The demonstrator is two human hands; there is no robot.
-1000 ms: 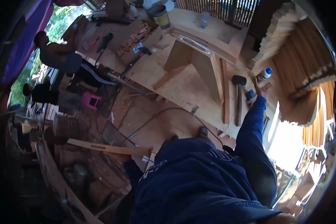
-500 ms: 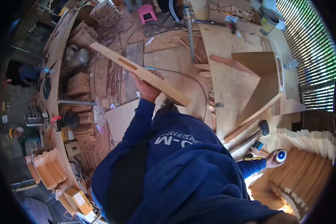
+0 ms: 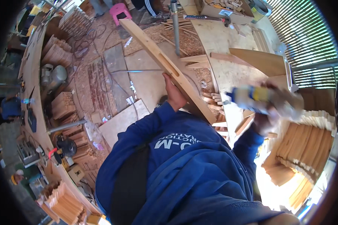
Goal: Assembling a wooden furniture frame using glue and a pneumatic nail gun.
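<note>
A long pale wooden board (image 3: pixel 146 43) slants across the middle, its near end close to my chest. Along its upper face runs a narrow slot with rounded ends. My left hand (image 3: pixel 174 93) is closed around the board's lower half, thumb on the near side; the other fingers are mostly hidden beneath. To the right, my right hand (image 3: pixel 268 122) is raised and smeared by motion, closed on a bottle (image 3: pixel 251 98). This bottle looks whitish with yellow and blue markings and a dark blue tip that points left toward the board.
A plywood workbench (image 3: pixel 223 45) on the right bears a hammer (image 3: pixel 210 18), a carton of wood offcuts (image 3: pixel 225 11) and angled panels (image 3: pixel 257 62). Stacked wooden pieces (image 3: pixel 300 146) stand at the lower right. A cable (image 3: pixel 120 70) crosses the floor; a pink stool (image 3: pixel 120 12) stands far off.
My right hand has lifted the bottle up and leftward from low at the right, tipping it sideways. The board has swung to a steeper slant, its near end further right, still in my left hand.
</note>
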